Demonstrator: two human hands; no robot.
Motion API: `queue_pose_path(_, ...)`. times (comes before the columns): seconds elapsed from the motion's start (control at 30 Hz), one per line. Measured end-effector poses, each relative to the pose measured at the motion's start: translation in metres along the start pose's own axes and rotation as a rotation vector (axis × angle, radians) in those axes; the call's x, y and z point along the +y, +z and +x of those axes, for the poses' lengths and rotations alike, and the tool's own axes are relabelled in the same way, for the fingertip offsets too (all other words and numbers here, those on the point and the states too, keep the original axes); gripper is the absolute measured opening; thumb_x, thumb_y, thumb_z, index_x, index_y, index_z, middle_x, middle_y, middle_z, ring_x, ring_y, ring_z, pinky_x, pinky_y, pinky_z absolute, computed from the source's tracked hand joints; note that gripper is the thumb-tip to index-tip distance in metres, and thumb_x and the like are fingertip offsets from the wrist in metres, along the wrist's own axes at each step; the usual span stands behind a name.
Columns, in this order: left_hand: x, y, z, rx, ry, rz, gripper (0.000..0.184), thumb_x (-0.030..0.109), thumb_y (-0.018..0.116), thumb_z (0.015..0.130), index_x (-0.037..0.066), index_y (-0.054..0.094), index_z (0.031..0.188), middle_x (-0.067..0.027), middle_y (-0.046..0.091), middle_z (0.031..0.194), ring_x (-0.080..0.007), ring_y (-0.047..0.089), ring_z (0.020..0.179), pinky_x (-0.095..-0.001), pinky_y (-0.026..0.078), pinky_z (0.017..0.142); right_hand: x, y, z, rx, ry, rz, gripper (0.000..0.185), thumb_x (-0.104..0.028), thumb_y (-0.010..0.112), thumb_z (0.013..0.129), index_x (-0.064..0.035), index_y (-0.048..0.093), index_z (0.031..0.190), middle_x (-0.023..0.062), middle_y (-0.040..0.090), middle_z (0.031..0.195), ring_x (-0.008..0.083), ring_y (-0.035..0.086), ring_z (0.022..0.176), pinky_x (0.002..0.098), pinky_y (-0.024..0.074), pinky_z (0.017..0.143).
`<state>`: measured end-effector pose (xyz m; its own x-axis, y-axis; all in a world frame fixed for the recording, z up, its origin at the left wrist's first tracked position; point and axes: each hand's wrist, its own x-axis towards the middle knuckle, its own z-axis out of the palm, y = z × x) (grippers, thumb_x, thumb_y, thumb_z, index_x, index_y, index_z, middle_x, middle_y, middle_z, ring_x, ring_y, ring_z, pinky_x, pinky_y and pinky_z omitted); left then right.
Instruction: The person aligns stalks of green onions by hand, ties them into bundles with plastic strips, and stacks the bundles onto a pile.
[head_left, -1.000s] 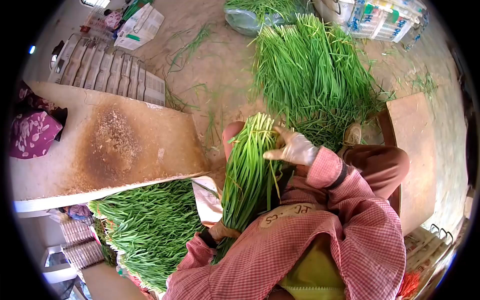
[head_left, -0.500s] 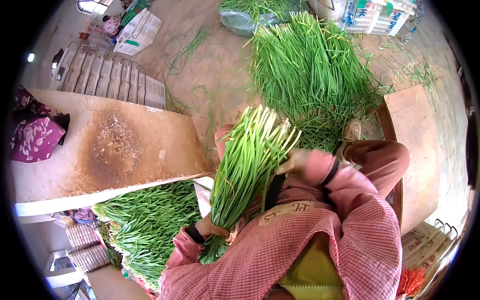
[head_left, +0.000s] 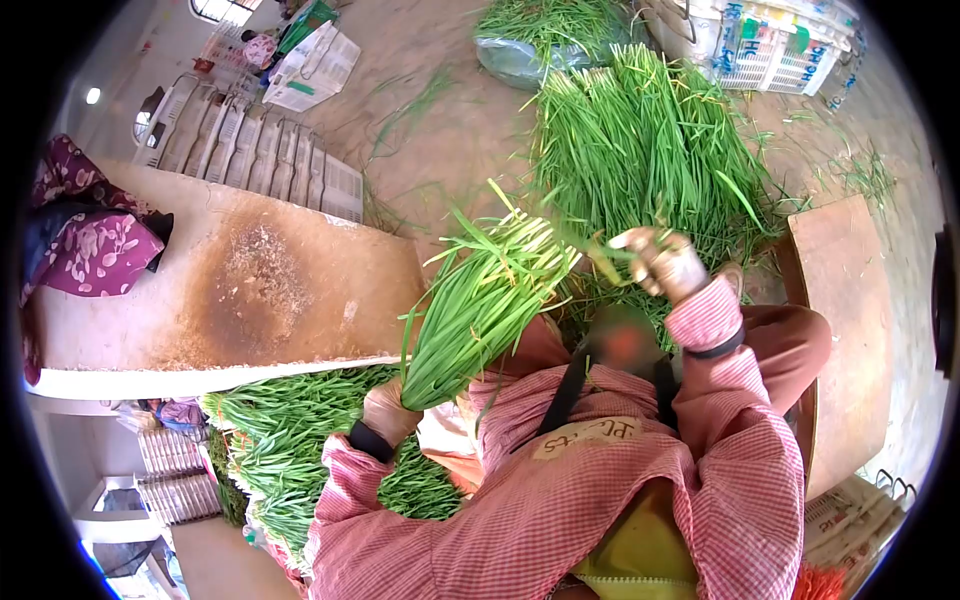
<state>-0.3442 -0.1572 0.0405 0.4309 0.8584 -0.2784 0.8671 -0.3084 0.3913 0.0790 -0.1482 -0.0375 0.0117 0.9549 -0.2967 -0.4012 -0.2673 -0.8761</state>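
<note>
A loose bunch of long green stalks slants up and to the right from my left hand, whose fingers are wrapped round its lower end. The bunch's pale ends fan out near the middle of the view. Right of those ends, my right hand, in a thin pale glove, has its fingers curled in on a few thin green and yellowish blades. Behind it, a large pile of the same stalks lies on the floor.
A stained board table stands at the left, with purple patterned cloth on it. Below it lie more green stalks. White crates line the upper left. Another crate stands upper right, and a wooden board is at the right.
My left hand has moved left and up, tilting the bunch rightward away from my body. My right hand has come off the bunch to the upper right, with loose blades in its fingers.
</note>
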Motion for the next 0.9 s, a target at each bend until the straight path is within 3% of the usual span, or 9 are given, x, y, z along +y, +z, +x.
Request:
queue_pose_path(0.1, 0.013, 0.01, 0.002, 0.108, -0.068, -0.055, 0.032, 0.013, 0.061, 0.072, 0.014, 0.057, 0.103, -0.0102, 0.062, 0.091, -0.0269, 0.061, 0.082, -0.0312, 0.048, 0.068, 0.026, 0.067, -0.002, 0.037, -0.201, -0.036, 0.044, -0.038, 0.062, 0.077, -0.0026, 0.057, 0.102, 0.0108, 0.063, 0.084, 0.0177, 0.061, 0.075, 0.0306, 0.0491, 0.065)
queue_pose_path(0.17, 0.025, 0.009, 0.005, 0.237, 0.034, 0.079, 0.033, 0.012, 0.061, 0.071, 0.014, 0.057, 0.104, -0.0111, 0.062, 0.087, -0.0263, 0.061, 0.08, -0.0327, 0.048, 0.065, 0.041, 0.088, 0.011, 0.132, -0.271, -0.925, 0.058, -0.046, 0.066, 0.069, 0.001, 0.057, 0.102, 0.0183, 0.06, 0.099, 0.0267, 0.056, 0.098, 0.0354, 0.0421, 0.086)
queue_pose_path(0.27, 0.013, 0.009, 0.001, 0.323, 0.092, 0.374, 0.051, 0.013, 0.063, 0.067, 0.015, 0.05, 0.116, -0.0111, 0.059, 0.078, -0.0273, 0.059, 0.07, -0.0375, 0.046, 0.061, 0.022, 0.108, 0.032, -0.011, 0.151, -0.995, 0.057, -0.035, 0.069, 0.07, -0.0028, 0.051, 0.114, 0.0171, 0.057, 0.107, 0.0286, 0.054, 0.1, 0.0343, 0.0417, 0.085)
queue_pose_path(0.3, 0.011, 0.006, 0.001, 0.398, 0.145, 0.514, 0.058, 0.013, 0.064, 0.066, 0.014, 0.046, 0.121, -0.0105, 0.058, 0.076, -0.0276, 0.058, 0.066, -0.0385, 0.045, 0.059, 0.067, 0.099, 0.043, -0.002, 0.078, -0.292, 0.043, -0.029, 0.061, 0.079, -0.0039, 0.052, 0.113, 0.0171, 0.059, 0.095, 0.0282, 0.057, 0.088, 0.0336, 0.0437, 0.078)
queue_pose_path(0.47, -0.019, -0.002, 0.012, 0.407, 0.151, 0.587, 0.07, 0.018, 0.066, 0.064, 0.012, 0.038, 0.128, -0.0087, 0.057, 0.076, -0.0268, 0.057, 0.067, -0.0394, 0.044, 0.064, 0.089, 0.062, 0.016, -0.412, 0.428, 0.767, 0.021, -0.008, 0.048, 0.083, -0.0039, 0.052, 0.103, 0.0104, 0.056, 0.086, 0.0198, 0.057, 0.068, 0.0294, 0.0476, 0.06)
queue_pose_path(0.57, -0.04, -0.002, 0.015, 0.352, 0.146, 0.576, 0.069, 0.019, 0.066, 0.062, 0.015, 0.041, 0.127, -0.0089, 0.058, 0.079, -0.0268, 0.057, 0.07, -0.0396, 0.043, 0.066, 0.008, 0.063, -0.015, 0.433, 0.356, 0.966, 0.015, -0.015, 0.044, 0.089, -0.0019, 0.048, 0.083, 0.0041, 0.051, 0.058, 0.0103, 0.038, 0.037, 0.0208, 0.0362, 0.033)
queue_pose_path(0.63, -0.054, -0.003, 0.008, 0.3, 0.089, 0.616, 0.07, 0.017, 0.066, 0.062, 0.018, 0.041, 0.127, -0.0087, 0.058, 0.08, -0.0271, 0.057, 0.071, -0.0399, 0.043, 0.067, -0.011, 0.003, -0.01, 0.509, 0.089, 1.125, 0.018, -0.021, 0.045, 0.088, -0.0039, 0.048, 0.083, 0.0075, 0.056, 0.064, 0.0112, 0.046, 0.04, 0.0211, 0.0442, 0.037)
queue_pose_path(0.77, -0.065, 0.002, 0.006, 0.399, 0.186, 0.649, 0.065, 0.013, 0.062, 0.065, 0.019, 0.042, 0.126, -0.0077, 0.058, 0.081, -0.0261, 0.057, 0.071, -0.0391, 0.043, 0.066, 0.054, -0.053, 0.028, 0.044, 0.015, 0.698, 0.02, -0.02, 0.057, 0.081, -0.0043, 0.051, 0.092, 0.0122, 0.059, 0.082, 0.018, 0.058, 0.07, 0.0267, 0.0517, 0.059)
queue_pose_path(0.9, -0.053, 0.001, 0.005, 0.451, 0.251, 0.756, 0.063, 0.017, 0.062, 0.065, 0.017, 0.044, 0.125, -0.0061, 0.057, 0.082, -0.0228, 0.055, 0.066, -0.0371, 0.042, 0.063, 0.006, 0.056, 0.011, -0.139, -0.734, -0.923, 0.079, -0.05, 0.073, 0.057, -0.0035, 0.048, 0.116, 0.018, 0.048, 0.118, 0.0294, 0.046, 0.11, 0.0386, 0.0333, 0.097)
